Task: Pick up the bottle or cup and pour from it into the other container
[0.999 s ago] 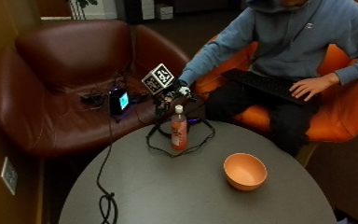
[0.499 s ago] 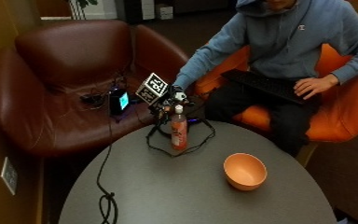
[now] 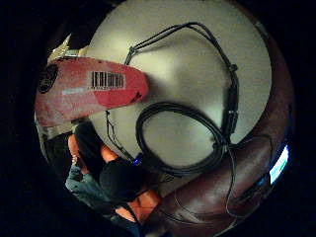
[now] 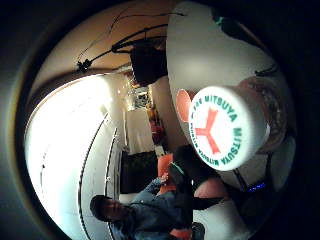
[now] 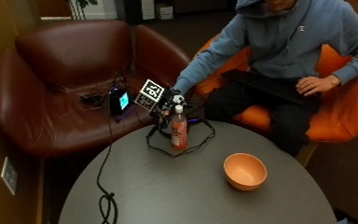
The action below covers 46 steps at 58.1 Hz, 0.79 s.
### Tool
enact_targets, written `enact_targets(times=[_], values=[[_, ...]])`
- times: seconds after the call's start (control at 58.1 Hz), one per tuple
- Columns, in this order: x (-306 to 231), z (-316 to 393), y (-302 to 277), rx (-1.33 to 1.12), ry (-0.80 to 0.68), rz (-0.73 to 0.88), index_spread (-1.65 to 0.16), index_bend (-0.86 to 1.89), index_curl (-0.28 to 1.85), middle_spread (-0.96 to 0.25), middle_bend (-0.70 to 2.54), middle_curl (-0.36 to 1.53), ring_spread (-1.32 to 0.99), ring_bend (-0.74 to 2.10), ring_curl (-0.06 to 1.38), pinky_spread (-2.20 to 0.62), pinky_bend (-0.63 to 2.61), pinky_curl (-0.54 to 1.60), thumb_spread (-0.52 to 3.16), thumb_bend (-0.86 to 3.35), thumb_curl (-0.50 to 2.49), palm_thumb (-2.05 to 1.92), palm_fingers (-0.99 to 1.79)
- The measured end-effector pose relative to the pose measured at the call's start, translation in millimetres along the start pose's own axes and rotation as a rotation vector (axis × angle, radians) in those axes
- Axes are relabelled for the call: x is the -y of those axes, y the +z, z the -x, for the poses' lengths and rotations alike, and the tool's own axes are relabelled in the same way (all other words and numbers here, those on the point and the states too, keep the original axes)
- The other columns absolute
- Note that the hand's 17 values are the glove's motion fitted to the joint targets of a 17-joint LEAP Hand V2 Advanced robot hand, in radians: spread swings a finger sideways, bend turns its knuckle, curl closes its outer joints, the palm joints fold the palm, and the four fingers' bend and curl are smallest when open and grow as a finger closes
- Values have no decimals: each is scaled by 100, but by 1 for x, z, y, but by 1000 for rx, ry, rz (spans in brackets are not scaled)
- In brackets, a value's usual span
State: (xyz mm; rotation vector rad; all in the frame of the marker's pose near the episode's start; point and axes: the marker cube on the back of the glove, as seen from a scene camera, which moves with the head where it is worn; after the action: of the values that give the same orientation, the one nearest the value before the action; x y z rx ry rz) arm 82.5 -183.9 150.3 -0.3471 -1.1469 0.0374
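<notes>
One bottle (image 5: 179, 132) upright | gloved right hand (image 5: 168, 103) nearer its cap (grip unclear) | bowl (image 5: 244, 171) unmoved

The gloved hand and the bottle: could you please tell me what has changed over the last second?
The gloved right hand has come down beside the bottle, level with its white cap; whether it grips yet is unclear. The bottle stays upright on the table, and the orange bowl has not moved.

Round grey table (image 5: 167, 196) bears bottle (image 5: 179, 133), orange bowl (image 5: 244, 171), cables (image 5: 107, 203)
</notes>
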Motion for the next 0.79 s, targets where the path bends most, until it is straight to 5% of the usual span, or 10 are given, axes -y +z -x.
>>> enact_targets(times=[0.052, 0.792], values=[[5, -1, 1, -6, -83, 5, -38, 17, 29, -23, 19, 35, -12, 19, 27, 23, 27, 33, 82, -3, 33, 54, 32], [28, 4, 28, 144, -80, -158, -36, 15, 29, -19, 19, 34, -12, 23, 28, 23, 27, 35, 82, -2, 34, 59, 35]])
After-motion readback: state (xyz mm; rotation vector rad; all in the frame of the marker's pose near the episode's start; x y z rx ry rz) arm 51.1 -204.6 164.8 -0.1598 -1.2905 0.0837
